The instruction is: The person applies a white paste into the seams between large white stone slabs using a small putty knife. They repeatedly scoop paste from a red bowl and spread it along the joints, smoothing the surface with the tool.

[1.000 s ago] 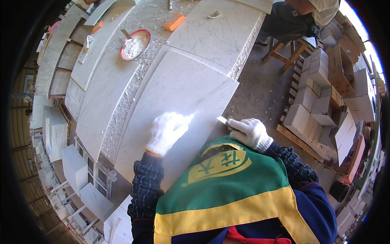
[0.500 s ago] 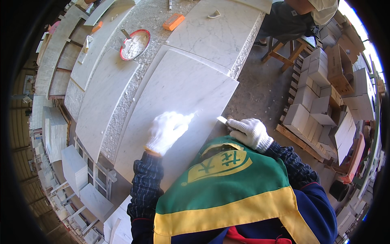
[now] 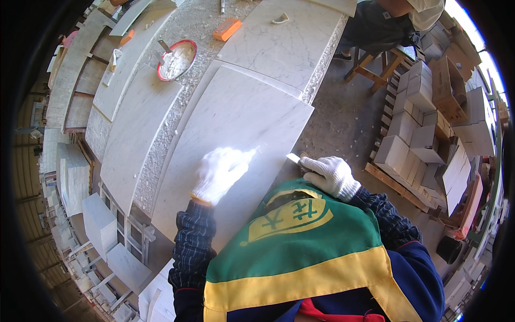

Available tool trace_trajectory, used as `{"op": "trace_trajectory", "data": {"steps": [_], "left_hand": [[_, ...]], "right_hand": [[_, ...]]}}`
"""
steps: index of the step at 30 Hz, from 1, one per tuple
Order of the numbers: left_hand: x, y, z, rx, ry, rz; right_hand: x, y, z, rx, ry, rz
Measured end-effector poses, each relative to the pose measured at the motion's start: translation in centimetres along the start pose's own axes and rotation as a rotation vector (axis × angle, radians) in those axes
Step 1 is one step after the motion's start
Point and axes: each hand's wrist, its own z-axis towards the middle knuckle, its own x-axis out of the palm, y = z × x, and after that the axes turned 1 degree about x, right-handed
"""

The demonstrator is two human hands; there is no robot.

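Both my hands wear white knit gloves. A white-grey veined stone slab [image 3: 241, 107] lies in front of me on the worktable. Over its near part rests my left hand [image 3: 217, 174], its forefinger stretched toward a small pale mark on the surface. Strong glare washes out that glove, and I see nothing held in it. At the slab's right edge, close to my green apron [image 3: 300, 241], my right hand [image 3: 332, 176] is closed on what looks like a putty knife. Only its short pale blade [image 3: 293, 158] sticks out toward the slab; the handle is mostly hidden.
A red-rimmed bowl [image 3: 177, 60] of white paste with scrapers in it stands beyond the slab, near an orange block [image 3: 227, 29]. More slabs [image 3: 142, 129] lie left. Stacked white cartons [image 3: 410, 123] sit on a pallet at right. Another person [image 3: 375, 27] sits far right by a wooden stool [image 3: 378, 70].
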Motion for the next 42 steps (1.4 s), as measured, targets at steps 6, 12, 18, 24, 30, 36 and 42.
{"op": "trace_trajectory", "data": {"steps": [6,12,18,24,30,36,42], "left_hand": [[0.1,-0.3,0.3,0.030,-0.031,-0.014],[-0.6,-0.7,0.6,0.009,0.031,0.043],[-0.5,-0.7,0.7,0.021,0.040,0.078],[-0.5,-0.8,0.7,0.006,0.056,0.080],[-0.6,-0.9,0.8,0.004,0.055,0.075],[-0.7,-0.4,0.3,-0.126,-0.024,-0.189],[0.7,4.3,1.7,-0.452,-0.383,-0.899]], "right_hand": [[0.2,0.0,0.1,0.002,-0.007,0.006],[0.2,0.0,0.1,-0.001,-0.023,0.026],[0.2,0.0,0.1,-0.009,-0.034,0.045],[0.2,0.0,0.2,-0.003,-0.018,0.039],[-0.2,0.2,0.2,0.035,0.033,0.034],[-0.3,0.3,0.1,0.040,-0.001,0.043],[-0.4,0.6,0.0,0.089,0.022,0.056]]}}
